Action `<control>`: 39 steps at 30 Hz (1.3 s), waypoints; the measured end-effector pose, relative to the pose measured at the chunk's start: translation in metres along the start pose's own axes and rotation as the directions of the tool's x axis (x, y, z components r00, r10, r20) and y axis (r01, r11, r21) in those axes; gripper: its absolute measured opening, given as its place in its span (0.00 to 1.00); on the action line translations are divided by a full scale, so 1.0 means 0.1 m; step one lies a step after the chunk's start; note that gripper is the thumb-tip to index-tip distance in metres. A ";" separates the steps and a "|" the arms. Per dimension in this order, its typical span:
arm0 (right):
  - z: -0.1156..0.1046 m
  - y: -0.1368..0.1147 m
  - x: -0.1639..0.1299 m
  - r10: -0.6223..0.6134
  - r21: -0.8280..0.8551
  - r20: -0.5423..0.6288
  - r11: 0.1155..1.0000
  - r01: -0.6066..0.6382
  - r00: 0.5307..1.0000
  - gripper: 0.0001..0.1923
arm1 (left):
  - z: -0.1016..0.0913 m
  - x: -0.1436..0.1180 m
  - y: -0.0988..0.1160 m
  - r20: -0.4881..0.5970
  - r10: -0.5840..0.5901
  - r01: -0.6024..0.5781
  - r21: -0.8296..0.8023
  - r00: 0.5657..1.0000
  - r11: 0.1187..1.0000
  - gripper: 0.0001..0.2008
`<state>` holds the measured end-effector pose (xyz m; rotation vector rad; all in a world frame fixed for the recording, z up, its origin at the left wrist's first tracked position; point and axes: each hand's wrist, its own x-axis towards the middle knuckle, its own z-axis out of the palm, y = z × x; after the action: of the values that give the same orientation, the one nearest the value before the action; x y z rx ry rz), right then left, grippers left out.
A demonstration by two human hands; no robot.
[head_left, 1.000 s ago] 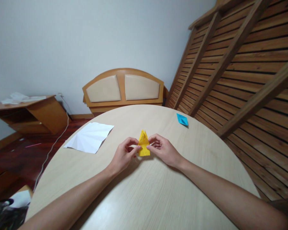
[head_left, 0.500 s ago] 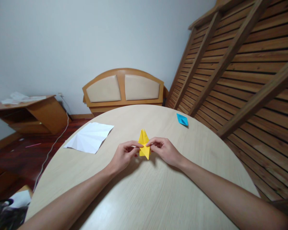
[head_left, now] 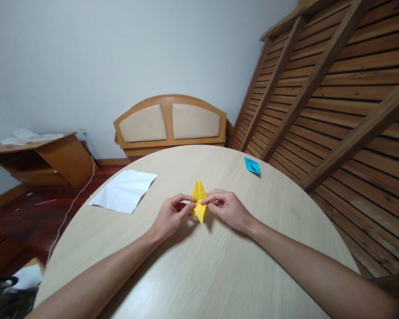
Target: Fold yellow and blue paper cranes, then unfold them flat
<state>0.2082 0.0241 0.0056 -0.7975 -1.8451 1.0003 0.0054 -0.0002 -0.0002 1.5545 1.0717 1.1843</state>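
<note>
A piece of yellow origami paper, folded into a pointed shape, is held between my hands above the middle of the table. Two narrow points rise at its far end and one flap points down toward me. My left hand pinches its left edge between thumb and fingers. On the other side my right hand grips the right edge, its fingertips near the centre of the paper. The fingers cover parts of both edges.
A creased white paper sheet lies on the table at the left. Toward the back right rests a small folded blue paper. Beyond the round edge stand a headboard, a wooden slatted frame and a low cabinet.
The near flap of the yellow paper has swung slightly left and lower. Both hands keep their pinch, and the right thumb has shifted a little on the paper.
</note>
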 end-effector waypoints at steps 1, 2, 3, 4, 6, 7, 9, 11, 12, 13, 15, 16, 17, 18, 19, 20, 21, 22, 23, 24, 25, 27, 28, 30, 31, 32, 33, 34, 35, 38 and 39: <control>0.00 0.00 0.00 0.000 -0.008 0.000 1.000 0.000 1.000 0.11 | 0.00 0.00 0.00 -0.012 -0.002 0.002 -0.004 1.000 1.000 0.14; 0.00 0.00 0.00 0.000 -0.018 0.001 1.000 0.000 1.000 0.12 | 0.00 0.00 -0.01 -0.021 0.000 0.000 -0.010 1.000 1.000 0.14; 0.00 0.01 -0.01 -0.001 -0.028 0.000 1.000 0.001 1.000 0.12 | 0.01 0.01 -0.01 -0.029 0.003 -0.003 -0.017 1.000 1.000 0.14; -0.01 0.01 -0.01 -0.004 -0.038 0.003 0.999 0.004 1.000 0.12 | 0.01 0.01 -0.01 -0.035 0.003 -0.004 -0.025 0.999 1.000 0.13; -0.01 0.01 -0.01 -0.013 -0.053 0.011 0.999 0.014 1.000 0.13 | 0.01 0.01 0.00 -0.042 -0.004 0.002 -0.040 0.999 0.999 0.13; -0.02 0.01 -0.01 -0.016 -0.059 0.013 0.998 0.017 1.000 0.12 | 0.01 0.02 0.00 -0.047 -0.009 0.007 -0.046 0.999 0.999 0.13; -0.02 0.02 -0.01 -0.023 -0.071 0.019 0.997 0.024 1.000 0.12 | 0.01 0.02 0.00 -0.052 -0.018 0.015 -0.052 0.999 0.999 0.13; -0.03 0.02 -0.01 -0.034 -0.089 0.018 0.995 0.035 0.999 0.13 | 0.01 0.02 0.00 -0.044 -0.017 0.015 -0.046 0.999 0.999 0.13; -0.03 0.02 -0.01 -0.040 -0.097 0.017 0.994 0.042 0.999 0.13 | 0.01 0.01 0.01 -0.035 -0.014 0.012 -0.044 0.999 0.999 0.13; -0.03 0.02 -0.01 -0.046 -0.105 0.014 0.993 0.047 0.999 0.13 | 0.01 0.01 0.01 -0.022 -0.009 0.008 -0.045 1.000 0.999 0.13; -0.03 0.02 -0.01 -0.051 -0.109 0.002 0.993 0.051 0.999 0.12 | 0.01 -0.01 0.02 0.006 0.007 -0.007 -0.050 1.000 0.999 0.14; -0.03 0.02 0.00 -0.051 -0.105 -0.007 0.993 0.050 0.999 0.12 | 0.01 -0.01 0.02 0.017 0.016 -0.015 -0.055 1.000 0.998 0.15; -0.04 0.02 0.00 -0.049 -0.100 -0.018 0.994 0.047 0.999 0.12 | 0.00 -0.02 0.02 0.026 0.024 -0.023 -0.057 0.999 0.998 0.16; -0.04 0.02 0.00 -0.048 -0.093 -0.028 0.995 0.045 0.998 0.12 | 0.00 -0.02 0.02 0.032 0.030 -0.029 -0.057 0.999 0.998 0.16; -0.04 0.02 0.00 -0.046 -0.087 -0.036 0.995 0.043 0.998 0.12 | 0.00 -0.03 0.01 0.034 0.035 -0.033 -0.055 0.999 0.998 0.16; -0.04 0.02 0.01 -0.046 -0.084 -0.040 0.996 0.042 0.998 0.12 | 0.00 -0.02 0.01 0.034 0.036 -0.034 -0.053 0.999 0.998 0.16; -0.03 0.02 0.01 -0.045 -0.084 -0.040 0.996 0.041 0.998 0.12 | 0.00 -0.02 0.00 0.029 0.033 -0.032 -0.049 0.999 0.998 0.16; -0.03 0.02 0.01 -0.044 -0.084 -0.038 0.996 0.040 0.998 0.12 | 0.00 -0.02 0.00 0.020 0.029 -0.028 -0.044 0.999 0.999 0.15; -0.03 0.01 0.01 -0.042 -0.081 -0.035 0.996 0.039 0.998 0.12 | 0.00 -0.01 -0.01 0.009 0.025 -0.025 -0.038 1.000 0.999 0.15; -0.03 0.01 0.00 -0.043 -0.079 -0.032 0.996 0.040 0.999 0.11 | -0.01 0.00 -0.01 -0.002 0.023 -0.023 -0.032 1.000 0.999 0.15; -0.03 0.01 0.00 -0.045 -0.077 -0.032 0.996 0.042 0.998 0.11 | -0.01 0.00 -0.01 -0.011 0.021 -0.022 -0.026 1.000 0.999 0.14; -0.03 0.01 0.00 -0.052 -0.073 -0.033 0.996 0.049 0.998 0.11 | -0.01 0.01 0.00 -0.015 0.027 -0.027 -0.022 1.000 0.999 0.14; -0.03 0.01 -0.01 -0.057 -0.075 -0.033 0.996 0.054 0.998 0.12 | -0.01 0.01 0.00 -0.012 0.031 -0.031 -0.025 0.999 0.999 0.13; -0.04 0.01 -0.01 -0.068 -0.078 -0.034 0.995 0.065 0.997 0.12 | -0.01 0.01 0.01 -0.008 0.036 -0.037 -0.039 0.999 0.999 0.13; -0.04 0.01 -0.01 -0.074 -0.078 -0.033 0.994 0.071 0.997 0.12 | -0.01 0.01 0.00 -0.007 0.038 -0.038 -0.049 0.999 0.998 0.12; -0.04 0.01 -0.01 -0.079 -0.078 -0.033 0.994 0.076 0.996 0.12 | -0.01 0.00 0.00 -0.004 0.039 -0.039 -0.057 0.999 0.998 0.13; -0.04 0.01 0.00 -0.086 -0.079 -0.033 0.993 0.083 0.996 0.11 | -0.02 0.00 0.00 -0.002 0.038 -0.038 -0.063 0.999 0.997 0.13; -0.04 0.01 0.00 -0.093 -0.079 -0.032 0.993 0.090 0.995 0.11 | -0.02 0.00 0.00 -0.001 0.037 -0.037 -0.065 0.999 0.997 0.13; -0.04 0.01 0.00 -0.103 -0.080 -0.031 0.992 0.100 0.994 0.11 | -0.02 0.00 0.00 -0.001 0.035 -0.035 -0.061 0.999 0.998 0.12; -0.04 0.00 0.00 -0.140 -0.086 -0.023 0.987 0.137 0.990 0.10 | -0.02 0.01 -0.01 -0.015 0.017 -0.017 -0.033 1.000 0.999 0.12; -0.04 0.00 0.00 -0.150 -0.087 -0.021 0.985 0.147 0.988 0.10 | -0.02 0.01 -0.01 -0.024 0.010 -0.011 -0.028 1.000 1.000 0.12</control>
<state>0.2121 0.0250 0.0071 -0.7084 -1.9042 0.8174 0.0031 0.0011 -0.0005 1.5294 1.0590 1.2224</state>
